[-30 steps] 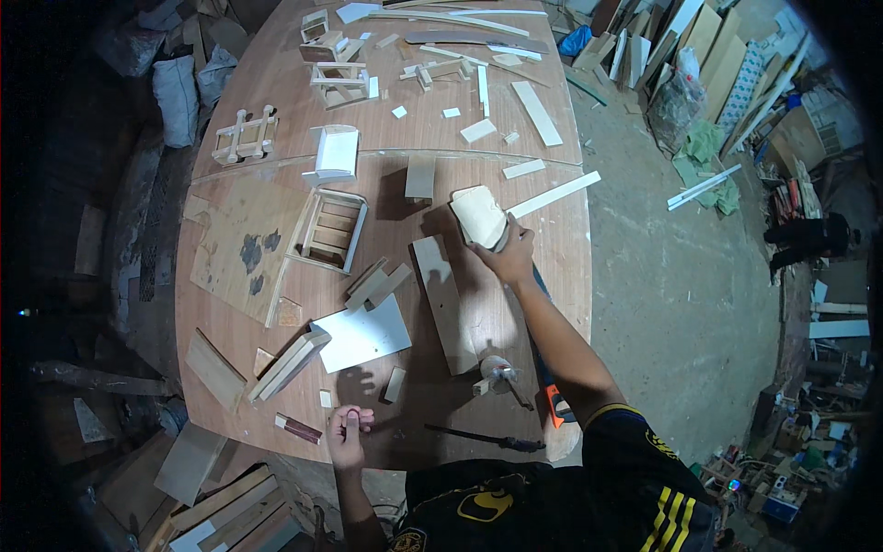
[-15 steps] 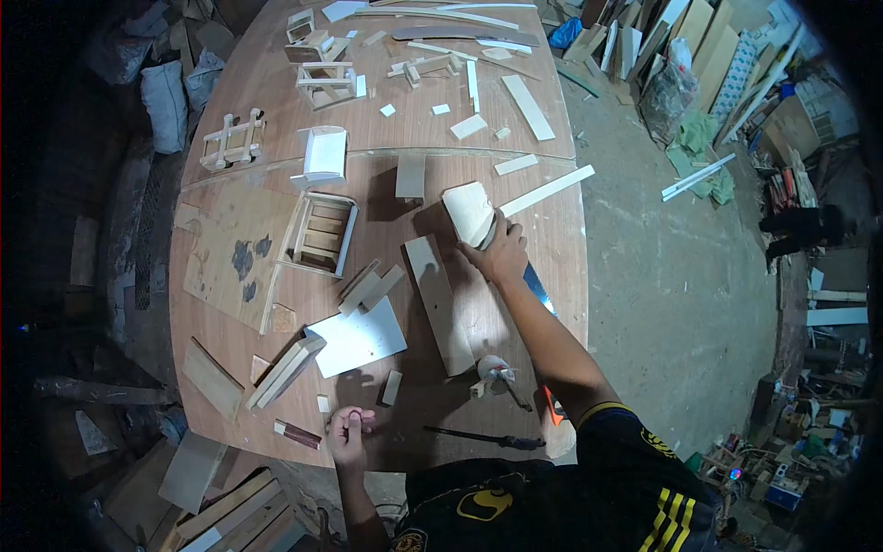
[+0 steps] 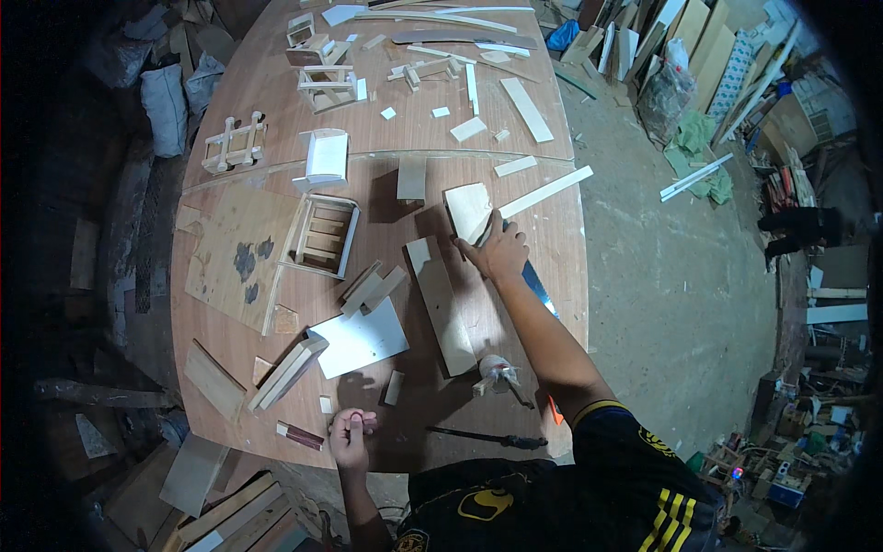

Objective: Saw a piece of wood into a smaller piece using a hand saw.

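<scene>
At one o'clock from mid-view, the right hand [image 3: 501, 250] has its grip clamped on a pale, angular wooden block [image 3: 469, 210] on the brown wooden bench [image 3: 552, 235]. At seven o'clock, the left hand's [image 3: 349, 438] grip is curled together.

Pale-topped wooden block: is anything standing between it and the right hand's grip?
Nothing visible does: the right hand is on the near end of the pale-topped block. The narrow pale strip runs off to the right, not between them.
</scene>
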The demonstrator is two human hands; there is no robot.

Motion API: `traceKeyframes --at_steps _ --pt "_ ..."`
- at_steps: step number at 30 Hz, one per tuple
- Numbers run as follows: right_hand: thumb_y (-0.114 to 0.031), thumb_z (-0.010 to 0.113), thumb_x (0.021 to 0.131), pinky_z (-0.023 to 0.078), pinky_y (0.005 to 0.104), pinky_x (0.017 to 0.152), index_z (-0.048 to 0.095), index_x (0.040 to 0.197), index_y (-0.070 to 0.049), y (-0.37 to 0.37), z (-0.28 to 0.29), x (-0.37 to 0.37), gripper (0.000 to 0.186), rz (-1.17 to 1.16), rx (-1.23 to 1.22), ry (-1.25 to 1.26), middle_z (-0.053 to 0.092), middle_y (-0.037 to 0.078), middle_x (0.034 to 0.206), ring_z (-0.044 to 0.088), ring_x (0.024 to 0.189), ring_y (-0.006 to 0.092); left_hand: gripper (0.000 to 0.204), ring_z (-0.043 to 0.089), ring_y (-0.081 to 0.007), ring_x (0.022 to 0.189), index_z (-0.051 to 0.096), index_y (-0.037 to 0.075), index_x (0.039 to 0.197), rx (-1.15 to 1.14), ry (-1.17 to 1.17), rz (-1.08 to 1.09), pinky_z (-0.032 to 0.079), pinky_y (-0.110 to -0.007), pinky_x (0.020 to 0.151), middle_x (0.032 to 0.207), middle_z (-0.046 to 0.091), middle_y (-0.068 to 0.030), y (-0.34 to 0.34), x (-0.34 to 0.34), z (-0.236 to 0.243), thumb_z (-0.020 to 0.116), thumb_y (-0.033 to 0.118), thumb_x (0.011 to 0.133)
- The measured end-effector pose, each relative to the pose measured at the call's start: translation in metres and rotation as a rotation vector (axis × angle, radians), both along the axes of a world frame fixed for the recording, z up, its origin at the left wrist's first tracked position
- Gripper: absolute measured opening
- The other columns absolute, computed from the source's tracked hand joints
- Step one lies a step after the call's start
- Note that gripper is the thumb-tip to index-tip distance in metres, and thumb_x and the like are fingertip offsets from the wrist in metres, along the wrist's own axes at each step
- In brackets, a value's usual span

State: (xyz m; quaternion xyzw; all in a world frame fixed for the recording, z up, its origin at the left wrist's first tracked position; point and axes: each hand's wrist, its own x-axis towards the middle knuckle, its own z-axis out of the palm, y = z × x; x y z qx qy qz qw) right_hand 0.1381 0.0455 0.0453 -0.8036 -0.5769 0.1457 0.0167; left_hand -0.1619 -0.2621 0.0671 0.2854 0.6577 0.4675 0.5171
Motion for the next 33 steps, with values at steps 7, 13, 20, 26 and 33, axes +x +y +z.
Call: traceKeyframes --at_steps 7,13,20,26,33 --pt "-0.065 0.070 0.070 0.045 0.0525 0.086 0.035 0.143 -0.012 0.001 -0.001 0.000 0.097 -0.011 0.001 0.004 0.049 0.020 0.123 0.051 0.109 0.0381 0.018 0.062 -0.0138 0.075 0.057 0.001 0.102 -0.013 0.016 -0.012 0.049 -0.027 0.068 0.090 0.069 -0.0104 -0.001 -0.004 -0.003 0.050 0.018 0.100" --pt "-0.062 0.071 0.068 0.046 0.0511 0.085 0.036 0.142 -0.010 -0.006 0.006 0.003 0.097 -0.009 0.097 -0.021 0.050 0.019 0.116 0.052 0.105 0.0370 0.017 0.062 -0.0131 0.078 0.056 0.002 0.103 -0.030 0.009 -0.005 0.048 -0.027 0.069 0.091 0.067 -0.0092 0.002 -0.002 0.013 0.048 0.017 0.101" --pt "-0.039 0.079 0.066 0.046 0.0463 0.083 0.034 0.138 0.000 -0.070 0.075 0.038 0.094 0.039 0.543 0.235 0.048 0.021 0.105 0.051 0.096 0.0385 0.015 0.062 -0.0120 0.084 0.056 0.002 0.102 0.037 0.031 -0.087 0.048 -0.025 0.072 0.093 0.066 -0.0073 0.016 0.008 0.049 0.047 0.014 0.101" --pt "-0.023 0.074 0.080 0.042 0.0373 0.096 0.033 0.139 0.002 -0.164 0.137 0.040 0.076 0.092 0.617 0.839 0.050 0.020 0.125 0.051 0.115 0.0304 0.018 0.059 -0.0128 0.088 0.055 0.000 0.108 0.309 0.024 -0.316 0.047 -0.027 0.081 0.098 0.065 -0.0088 0.045 0.074 0.128 0.046 0.014 0.101" --pt "-0.021 0.050 0.099 0.044 0.0272 0.090 0.050 0.129 0.003 -0.267 0.211 0.041 0.038 -0.006 0.208 1.556 0.062 0.008 0.115 0.057 0.104 0.0132 0.062 0.056 -0.0197 0.109 0.042 -0.003 0.134 0.479 -0.240 -0.487 0.048 -0.031 0.087 0.122 0.055 -0.0134 0.052 0.149 0.203 0.054 0.045 0.096"
